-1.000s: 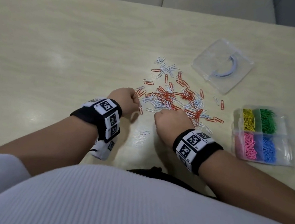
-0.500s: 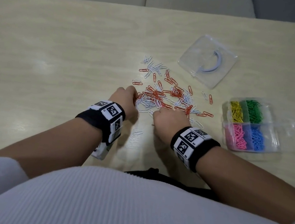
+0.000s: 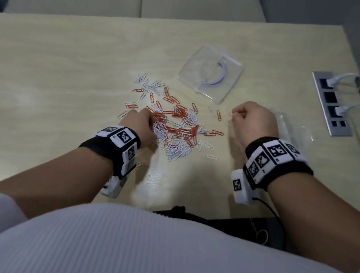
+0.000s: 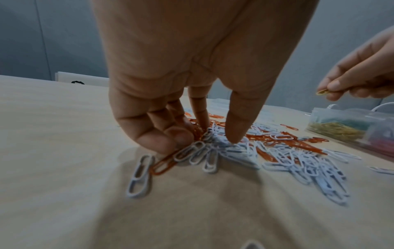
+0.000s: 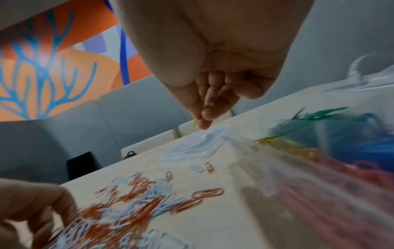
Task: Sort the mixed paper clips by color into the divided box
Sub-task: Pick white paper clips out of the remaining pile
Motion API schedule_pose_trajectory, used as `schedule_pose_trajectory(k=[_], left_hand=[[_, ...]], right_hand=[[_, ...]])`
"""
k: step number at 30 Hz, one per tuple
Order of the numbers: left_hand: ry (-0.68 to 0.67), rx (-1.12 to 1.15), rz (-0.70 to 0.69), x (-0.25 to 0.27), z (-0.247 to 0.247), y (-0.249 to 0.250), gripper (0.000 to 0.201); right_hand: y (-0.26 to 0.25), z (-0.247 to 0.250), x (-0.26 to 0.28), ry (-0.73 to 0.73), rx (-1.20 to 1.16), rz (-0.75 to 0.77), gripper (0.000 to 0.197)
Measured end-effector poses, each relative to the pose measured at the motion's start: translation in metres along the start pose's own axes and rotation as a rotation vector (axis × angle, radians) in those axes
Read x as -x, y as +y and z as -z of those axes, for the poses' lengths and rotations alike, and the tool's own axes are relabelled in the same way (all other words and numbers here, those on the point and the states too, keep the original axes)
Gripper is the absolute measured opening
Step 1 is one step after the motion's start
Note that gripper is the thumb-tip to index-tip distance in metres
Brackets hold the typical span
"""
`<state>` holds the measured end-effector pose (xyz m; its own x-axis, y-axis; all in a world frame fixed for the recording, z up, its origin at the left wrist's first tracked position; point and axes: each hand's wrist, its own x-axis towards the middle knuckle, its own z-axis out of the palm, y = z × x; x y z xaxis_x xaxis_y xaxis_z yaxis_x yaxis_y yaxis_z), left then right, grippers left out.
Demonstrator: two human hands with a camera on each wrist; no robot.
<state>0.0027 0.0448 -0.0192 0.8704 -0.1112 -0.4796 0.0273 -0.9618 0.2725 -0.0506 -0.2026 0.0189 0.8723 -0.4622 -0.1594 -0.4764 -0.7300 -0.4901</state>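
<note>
Right hand (image 3: 254, 122) pinched a yellow paper clip (image 4: 322, 92) above the divided box (image 4: 349, 128), right of the orange-and-white clip pile (image 3: 175, 126); left hand (image 3: 140, 121), fingers curled, pressed into the pile's left edge, hold unclear

Our right hand (image 3: 254, 120) has left the pile (image 3: 176, 124) — it now hangs over the divided box (image 4: 349, 128), a yellow clip (image 4: 323, 92) in its grip.

The table (image 3: 69, 66) is viewed from above by the head camera, facing forward and down. The paper clip pile (image 3: 175, 129) is seen close and low by both wrist cameras.
</note>
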Motion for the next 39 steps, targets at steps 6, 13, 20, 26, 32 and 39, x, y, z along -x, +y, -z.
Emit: schedule_pose_trajectory(k=[6, 13, 20, 26, 32, 39], left_hand=[[-0.014, 0.013, 0.025, -0.002, -0.002, 0.013, 0.036], [0.015, 0.073, 0.033, 0.002, -0.005, 0.021, 0.030], [0.066, 0.239, 0.017, 0.013, -0.004, 0.024, 0.011], [-0.101, 0.539, 0.098, 0.020, -0.004, 0.020, 0.014], [-0.214, 0.665, 0.203, 0.026, 0.000, 0.015, 0.016], [-0.337, 0.902, 0.280, 0.028, 0.000, 0.011, 0.023]], right_hand=[[0.025, 0.020, -0.005, -0.035, 0.198, -0.017, 0.026], [0.021, 0.025, -0.014, 0.006, 0.093, -0.014, 0.032], [-0.020, -0.018, 0.025, -0.396, 0.194, 0.404, 0.025], [-0.033, -0.052, 0.042, -0.551, 0.328, 0.515, 0.057], [-0.032, -0.064, 0.035, -0.543, 0.519, 0.834, 0.027], [-0.039, -0.069, 0.028, -0.527, 0.608, 0.822, 0.025]])
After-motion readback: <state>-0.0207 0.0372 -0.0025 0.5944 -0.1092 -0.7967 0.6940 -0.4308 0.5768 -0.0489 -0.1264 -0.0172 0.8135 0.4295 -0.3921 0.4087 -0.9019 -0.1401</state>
